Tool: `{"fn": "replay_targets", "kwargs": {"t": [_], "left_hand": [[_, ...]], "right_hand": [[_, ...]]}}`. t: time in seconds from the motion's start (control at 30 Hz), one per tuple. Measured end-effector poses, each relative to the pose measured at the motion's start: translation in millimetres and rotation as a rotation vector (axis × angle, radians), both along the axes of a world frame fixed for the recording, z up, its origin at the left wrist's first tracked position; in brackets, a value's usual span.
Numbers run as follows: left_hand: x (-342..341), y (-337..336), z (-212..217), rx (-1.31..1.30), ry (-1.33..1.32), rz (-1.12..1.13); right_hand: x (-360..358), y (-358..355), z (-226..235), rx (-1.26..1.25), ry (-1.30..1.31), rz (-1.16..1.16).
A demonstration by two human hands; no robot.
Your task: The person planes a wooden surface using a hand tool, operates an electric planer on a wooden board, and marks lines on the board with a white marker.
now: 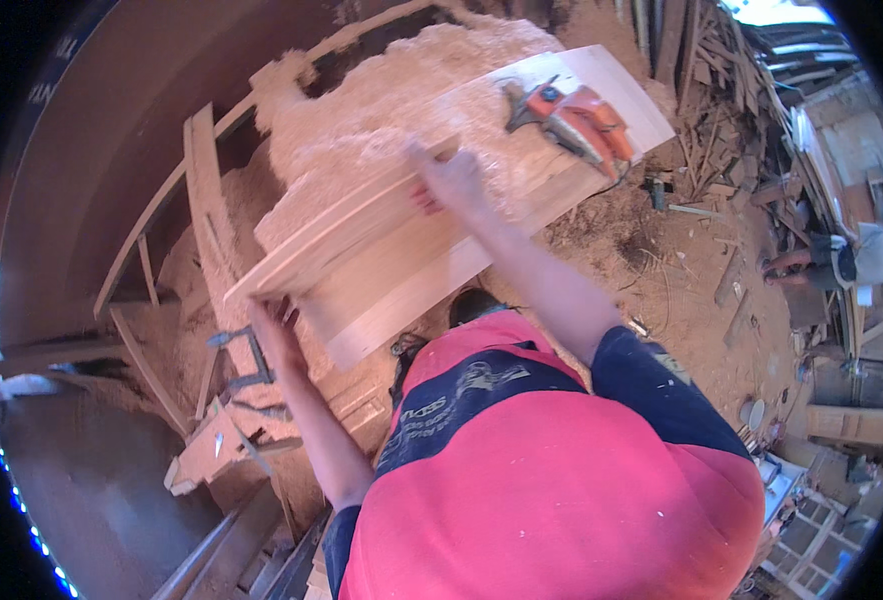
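Wood everywhere: pale planks (361, 250) stacked on a bench (601, 90), lying diagonally from near left to far right, half buried in sawdust and shavings (381, 110). Left hand (273, 335) sits at the near-left end of the top plank, fingers curled round the end edge, looks like a closed hold on it. Right hand (451, 180) is further along, flat on top, fingers spread, pressing rather than clasping; how far the thumb wraps I cannot tell. Orange electric planer (571, 120) rests on the far-right end of the same stack, cord (616, 180) trailing off the edge. Risks as I judge them: if the plank is slid or lifted, the planer could ride with it and drop onto the dirt floor (691, 290), or the cord could snag. Loose shavings under the boards make them slippery, so the stack may skid sideways off the bench. Bare hands on raw edges invite splinters, and fingers at the near end could get pinched between boards. A metal clamp (246, 360) sits just below the left hand, a knuckle hazard. Another person (841, 260) is well apart at far right.
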State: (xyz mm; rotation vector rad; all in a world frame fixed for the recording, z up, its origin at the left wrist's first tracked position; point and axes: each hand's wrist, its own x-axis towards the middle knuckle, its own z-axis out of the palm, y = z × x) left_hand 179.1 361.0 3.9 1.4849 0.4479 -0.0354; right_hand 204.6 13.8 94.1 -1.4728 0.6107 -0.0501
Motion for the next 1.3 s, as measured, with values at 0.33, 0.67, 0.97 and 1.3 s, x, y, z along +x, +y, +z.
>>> {"fn": "replay_targets", "kwargs": {"t": [0.33, 0.67, 0.97, 1.3], "left_hand": [[-148, -27, 65, -0.492, -0.536, 0.400], [-238, -61, 23, -0.146, 0.166, 0.552], [-299, -154, 52, -0.854, 0.124, 0.594], [-362, -115, -19, -0.884, -0.015, 0.627]], "right_hand": [[-63, -65, 24, 0.469, -0.223, 0.547], [-18, -63, 24, 0.325, -0.303, 1.072], [-35, -21, 56, 0.484, -0.399, 1.253], [-84, 34, 12, 0.344, -0.304, 1.217]]}}
